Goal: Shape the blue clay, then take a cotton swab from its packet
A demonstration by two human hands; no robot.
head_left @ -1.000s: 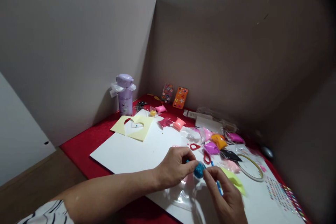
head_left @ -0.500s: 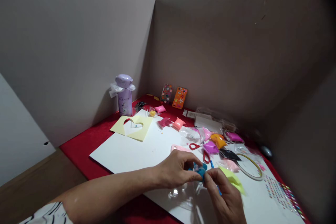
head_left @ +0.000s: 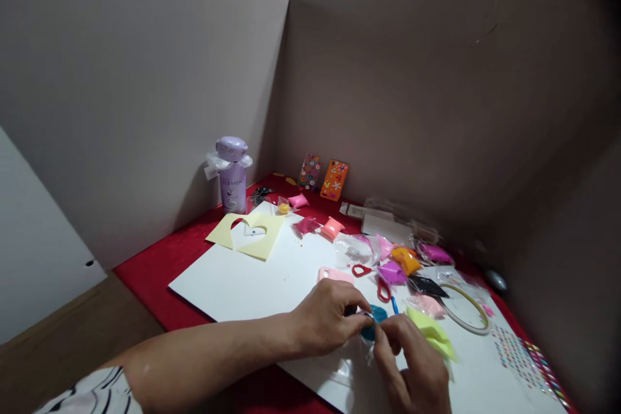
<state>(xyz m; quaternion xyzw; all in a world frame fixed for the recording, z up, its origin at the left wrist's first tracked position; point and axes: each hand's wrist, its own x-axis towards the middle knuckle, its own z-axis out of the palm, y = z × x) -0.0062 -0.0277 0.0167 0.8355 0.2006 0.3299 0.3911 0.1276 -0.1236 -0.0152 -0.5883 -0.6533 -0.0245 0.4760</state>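
Note:
Between my two hands is a blue packet of soft clay [head_left: 378, 314] in clear plastic, partly covered by my fingers. My left hand [head_left: 330, 314] pinches it from the left, thumb and forefinger together. From the right, my right hand [head_left: 412, 359] pinches at its near edge, the fingertips of both hands almost meeting. A pink phone case [head_left: 334, 275] lies just behind my left hand. Red-handled scissors [head_left: 383, 290] and a blue stick [head_left: 394, 305] rest behind the packet. Clear plastic [head_left: 342, 369] lies on the white board below my hands.
Several coloured clay packets, such as an orange one [head_left: 406, 260], lie along the white board's [head_left: 233, 294] far side. A hoop [head_left: 468, 310] and gem stickers [head_left: 517, 352] are at right. Yellow heart-cutout paper [head_left: 259, 249], a purple bottle [head_left: 233, 184] and decorated cases [head_left: 334, 180] stand farther back.
My fingers have shifted slightly on the blue packet, and more of its flat blue face shows behind my fingertips. The whole view has moved a little.

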